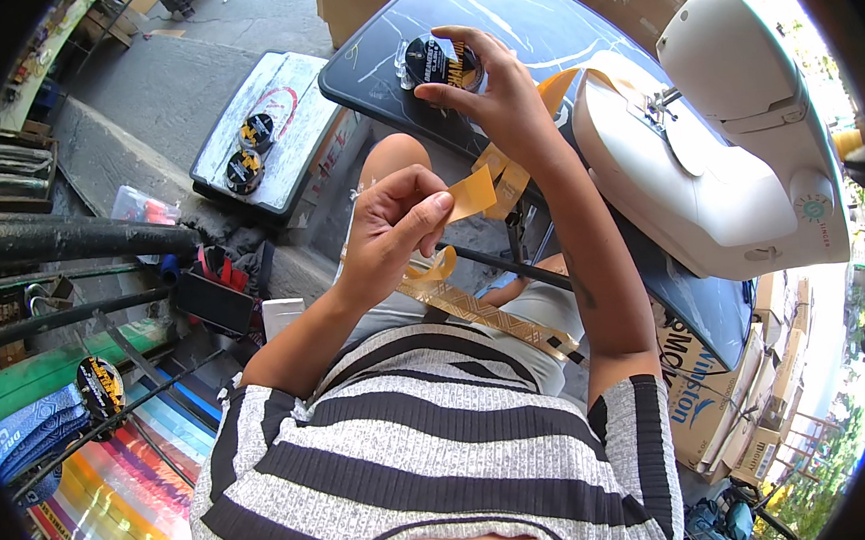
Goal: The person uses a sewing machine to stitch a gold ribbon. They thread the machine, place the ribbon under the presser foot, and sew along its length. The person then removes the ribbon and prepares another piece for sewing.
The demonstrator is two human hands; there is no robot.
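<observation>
My left hand (396,222) pinches the short end of a flat yellow ribbon (471,195) between thumb and fingers, above my lap. My right hand (487,80) reaches over the edge of the dark marbled table, its thumb and fingers curved around round black-and-yellow medals (428,62) with clear rims. How many medals lie under the fingers is hidden. More yellow ribbon (505,187) hangs at the table edge below my right wrist. A patterned gold strap (486,311) lies across my lap, beside a curl of yellow ribbon.
A white sewing machine (743,118) stands at the right on the dark table (376,33). On a small white-topped stand (223,144) at the left lie two similar medals (255,132). Black metal bars (69,231) and colourful ribbons (117,493) fill the lower left. Cardboard boxes (702,392) are under the table.
</observation>
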